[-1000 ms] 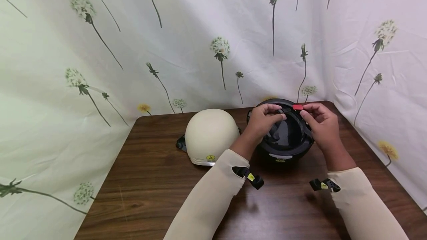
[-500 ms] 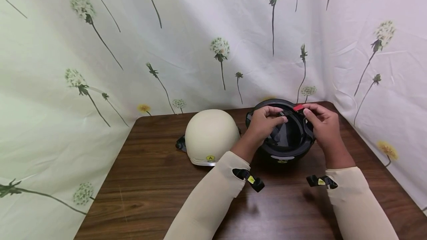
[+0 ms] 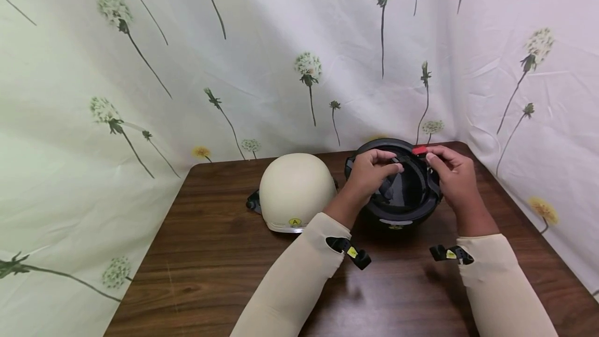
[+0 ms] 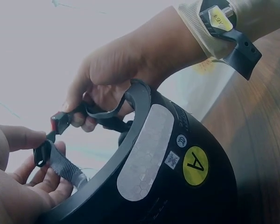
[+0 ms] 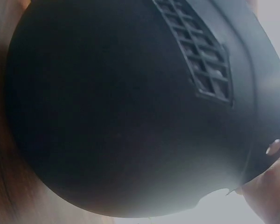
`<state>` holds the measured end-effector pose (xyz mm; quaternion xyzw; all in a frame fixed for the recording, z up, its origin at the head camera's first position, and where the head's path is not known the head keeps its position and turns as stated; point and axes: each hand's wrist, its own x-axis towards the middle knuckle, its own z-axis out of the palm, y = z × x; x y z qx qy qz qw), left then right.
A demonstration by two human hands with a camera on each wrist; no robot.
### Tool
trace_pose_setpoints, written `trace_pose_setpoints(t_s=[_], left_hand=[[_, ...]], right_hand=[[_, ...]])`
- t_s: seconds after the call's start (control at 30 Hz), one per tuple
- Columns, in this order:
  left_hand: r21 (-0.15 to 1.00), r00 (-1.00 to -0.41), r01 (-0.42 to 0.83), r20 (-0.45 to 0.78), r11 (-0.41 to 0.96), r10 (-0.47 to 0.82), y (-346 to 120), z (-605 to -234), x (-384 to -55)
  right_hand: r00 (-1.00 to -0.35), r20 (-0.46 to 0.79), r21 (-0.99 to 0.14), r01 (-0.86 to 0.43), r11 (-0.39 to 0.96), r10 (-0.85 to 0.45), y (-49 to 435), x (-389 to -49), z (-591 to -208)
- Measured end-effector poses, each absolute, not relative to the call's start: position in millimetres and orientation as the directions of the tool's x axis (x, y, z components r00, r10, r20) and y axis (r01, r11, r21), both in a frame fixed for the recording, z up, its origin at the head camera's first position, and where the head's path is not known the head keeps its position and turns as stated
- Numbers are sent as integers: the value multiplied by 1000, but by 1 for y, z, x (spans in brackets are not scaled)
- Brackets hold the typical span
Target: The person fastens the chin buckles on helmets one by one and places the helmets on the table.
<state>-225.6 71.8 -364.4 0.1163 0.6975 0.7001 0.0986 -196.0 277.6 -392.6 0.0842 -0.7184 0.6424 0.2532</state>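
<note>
A black helmet (image 3: 402, 183) lies upside down on the table, its inside facing up. Over its opening, my left hand (image 3: 373, 170) pinches a small black buckle piece (image 4: 43, 154) between thumb and fingers; a ribbed grey strap (image 4: 67, 170) runs from it to the helmet. On the right side, the other buckle half (image 3: 419, 150), black with a red part, is pinched by my right hand (image 3: 454, 173), its dark strap trailing to the rim. The left wrist view has the two pieces close together; whether they touch I cannot tell. In the right wrist view the shell hides most of the right hand.
Left of the black helmet stands a cream helmet (image 3: 298, 189), dome up, with a yellow sticker at its front. The wooden table (image 3: 210, 264) meets flower-printed white cloth (image 3: 262, 66) at the back and sides.
The red buckle half tilted, then levelled again, ending slightly to the right. My right wrist shifted a little left. The black helmet turned slightly; the cream helmet stayed in place.
</note>
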Motion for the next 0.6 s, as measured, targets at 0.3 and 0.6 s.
trace_pose_setpoints(t_s=[0.3,0.6], left_hand=[[999,-953,11,22,-35,303,70,-368,-228],[999,-951,26,34,-30,306,70,-368,-226]], right_hand=[[-812,539,-841,-535,80,224,276,-198,-393],[-786,572,-813,-581,38,235,274,-199,-394]])
